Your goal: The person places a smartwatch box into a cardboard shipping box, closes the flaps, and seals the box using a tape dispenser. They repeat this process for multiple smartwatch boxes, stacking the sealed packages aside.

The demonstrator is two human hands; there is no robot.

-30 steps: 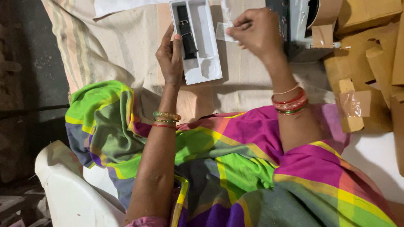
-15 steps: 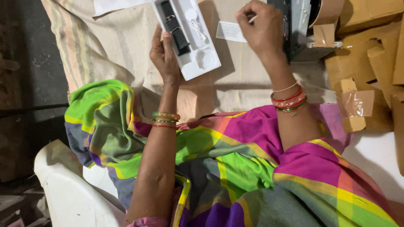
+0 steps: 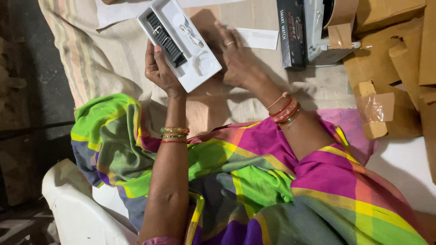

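Left hand: our left hand (image 3: 160, 68) grips one white tray (image 3: 179, 43) from below, fingers curled under its near edge, thumb pressed on the rim beside the dark strap.
Right hand: our right hand (image 3: 236, 59) lies palm down on the cloth, fingers spread and pointing toward the paper slip, pinching nothing; one ring shows on a finger.
White tray: one, tilted, held just left of the right hand's fingers and touching the left fingers.
Tray contents: one black watch strap (image 3: 165, 38) in the long slot next to the left thumb; one white cable (image 3: 190, 35) and one round recess (image 3: 204, 63) on the side toward the right fingers.
Paper slip: one white slip (image 3: 259, 38) flat on the cloth, just beyond the right fingertips; we cannot tell whether they touch it.
Black box: one black box (image 3: 290, 31), standing beyond the slip, away from the right fingers.
Grey carton: one open grey carton (image 3: 320, 34) against the black box.
Brown cardboard: several pieces of brown cardboard (image 3: 390, 68), well apart from both hands; the count is unclear.
Cloth: one striped beige cloth (image 3: 100, 59) under both hands.
Bangles: one cluster of bangles (image 3: 174, 134) on the left wrist, one on the right (image 3: 286, 111).
Obstruction: the tray hides the left fingertips.
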